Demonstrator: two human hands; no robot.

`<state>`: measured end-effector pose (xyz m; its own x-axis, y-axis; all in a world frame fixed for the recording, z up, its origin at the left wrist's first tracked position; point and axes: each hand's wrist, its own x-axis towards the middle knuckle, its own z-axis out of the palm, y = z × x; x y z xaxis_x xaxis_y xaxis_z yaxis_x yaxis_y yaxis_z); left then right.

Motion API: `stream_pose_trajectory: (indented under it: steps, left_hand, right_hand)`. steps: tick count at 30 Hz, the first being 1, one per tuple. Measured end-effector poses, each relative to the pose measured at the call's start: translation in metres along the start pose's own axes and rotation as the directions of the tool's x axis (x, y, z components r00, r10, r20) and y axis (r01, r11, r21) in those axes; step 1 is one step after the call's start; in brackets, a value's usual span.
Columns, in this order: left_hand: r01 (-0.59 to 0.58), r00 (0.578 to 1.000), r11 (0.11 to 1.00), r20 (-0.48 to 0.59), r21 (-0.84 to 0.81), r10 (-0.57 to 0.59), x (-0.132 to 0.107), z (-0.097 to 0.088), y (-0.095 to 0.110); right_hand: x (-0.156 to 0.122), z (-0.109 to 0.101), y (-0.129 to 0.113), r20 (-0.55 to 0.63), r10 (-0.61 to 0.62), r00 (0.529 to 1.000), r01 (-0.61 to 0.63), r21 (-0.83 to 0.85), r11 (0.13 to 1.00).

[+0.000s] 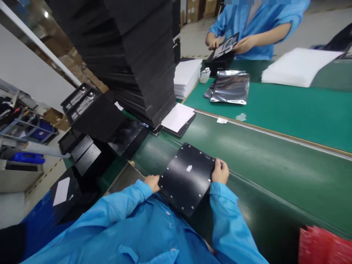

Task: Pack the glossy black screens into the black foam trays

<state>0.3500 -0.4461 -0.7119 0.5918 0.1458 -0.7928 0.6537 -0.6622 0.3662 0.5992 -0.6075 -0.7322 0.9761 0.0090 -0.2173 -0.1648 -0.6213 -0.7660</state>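
Observation:
Between my hands is a black flat panel (183, 183), with small light dots along its edges and a little white label-like mark near its middle. My left hand (153, 182) is closed on its left edge. My right hand (220, 171) grips the opposite edge, near the upper right corner. The panel is held over the green conveyor belt (261, 183), close to my body. Its underside is hidden. Beyond it, a white sheet (178, 116) lies on another black piece beside a tall black stack (145, 62).
Across the belt, a co-worker (255, 33) in blue holds a black and silver part. Silvery bags (231, 88) and white sheet stacks (297, 68) lie on the green table. Red plastic (324, 245) is at lower right. Black panels (128, 135) are piled at left.

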Motion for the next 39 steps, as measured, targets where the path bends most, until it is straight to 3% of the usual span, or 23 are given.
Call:
stream_pose_trajectory:
  steps: [5,8,11,13,15,17,19,21,22,24,25,27,28,30,32,34,37,39]
  left_hand:
    - [-0.151,0.988,0.985,0.040,0.080,0.148,0.011,-0.002,-0.004]
    - [-0.294,0.955,0.952,0.069,0.080,0.289,0.022,-0.010,-0.018]
    - [-0.403,0.915,0.914,0.018,0.051,0.402,0.039,-0.046,-0.064]
    - [-0.389,0.910,0.921,-0.157,-0.005,0.384,0.058,-0.082,-0.119]
    - [-0.275,0.896,0.952,-0.396,-0.137,0.201,0.079,-0.114,-0.183]
    - [-0.088,0.832,0.938,-0.543,-0.336,-0.116,0.098,-0.128,-0.242]
    - [0.095,0.702,0.868,-0.586,-0.487,-0.406,0.107,-0.120,-0.280]
    - [0.196,0.604,0.808,-0.580,-0.556,-0.546,0.105,-0.096,-0.295]
    - [0.209,0.599,0.791,-0.564,-0.575,-0.569,0.101,-0.082,-0.297]
    - [0.143,0.671,0.777,-0.517,-0.613,-0.531,0.091,-0.057,-0.298]
    - [0.079,0.720,0.760,-0.490,-0.645,-0.491,0.088,-0.049,-0.299]
    - [-0.049,0.799,0.666,-0.430,-0.745,-0.421,0.086,-0.042,-0.302]
    - [-0.089,0.823,0.595,-0.396,-0.799,-0.408,0.086,-0.043,-0.303]
    - [-0.102,0.830,0.462,-0.331,-0.881,-0.448,0.089,-0.050,-0.299]
    - [-0.102,0.805,0.402,-0.313,-0.910,-0.504,0.089,-0.057,-0.285]
    - [-0.148,0.796,0.394,-0.346,-0.907,-0.496,0.085,-0.058,-0.261]
    - [-0.263,0.853,0.354,-0.388,-0.898,-0.350,0.079,-0.049,-0.209]
    - [-0.315,0.891,0.306,-0.391,-0.899,-0.230,0.077,-0.040,-0.167]
  right_hand:
    - [0.013,0.000,0.010,-0.004,-0.024,1.000,0.023,-0.099,0.995]
    - [0.016,-0.004,0.010,-0.062,-0.061,0.996,0.043,-0.266,0.963]
    - [0.001,-0.005,0.010,-0.147,-0.246,0.958,0.142,-0.503,0.853]
    - [-0.022,0.003,0.010,-0.097,-0.434,0.895,0.275,-0.647,0.711]
    - [-0.053,0.021,0.009,0.015,-0.541,0.841,0.380,-0.729,0.570]
    - [-0.088,0.051,0.005,0.109,-0.543,0.833,0.428,-0.748,0.507]
    - [-0.121,0.092,-0.004,0.191,-0.473,0.860,0.450,-0.719,0.529]
    - [-0.150,0.140,-0.015,0.305,-0.322,0.896,0.443,-0.621,0.646]
    - [-0.161,0.164,-0.021,0.372,-0.203,0.906,0.389,-0.540,0.746]
    - [-0.177,0.210,-0.032,0.489,0.073,0.869,0.121,-0.354,0.927]
    - [-0.181,0.230,-0.037,0.522,0.180,0.834,-0.023,-0.293,0.956]
    - [-0.184,0.260,-0.045,0.538,0.279,0.795,-0.178,-0.233,0.956]
    - [-0.183,0.269,-0.050,0.532,0.290,0.795,-0.199,-0.223,0.954]
    - [-0.179,0.273,-0.060,0.519,0.286,0.806,-0.207,-0.206,0.956]
    - [-0.176,0.256,-0.073,0.518,0.275,0.810,-0.209,-0.183,0.961]
    - [-0.178,0.221,-0.084,0.509,0.260,0.820,-0.205,-0.163,0.965]
    - [-0.195,0.149,-0.087,0.414,0.237,0.879,-0.189,-0.155,0.970]
    - [-0.212,0.101,-0.076,0.297,0.214,0.931,-0.173,-0.157,0.972]
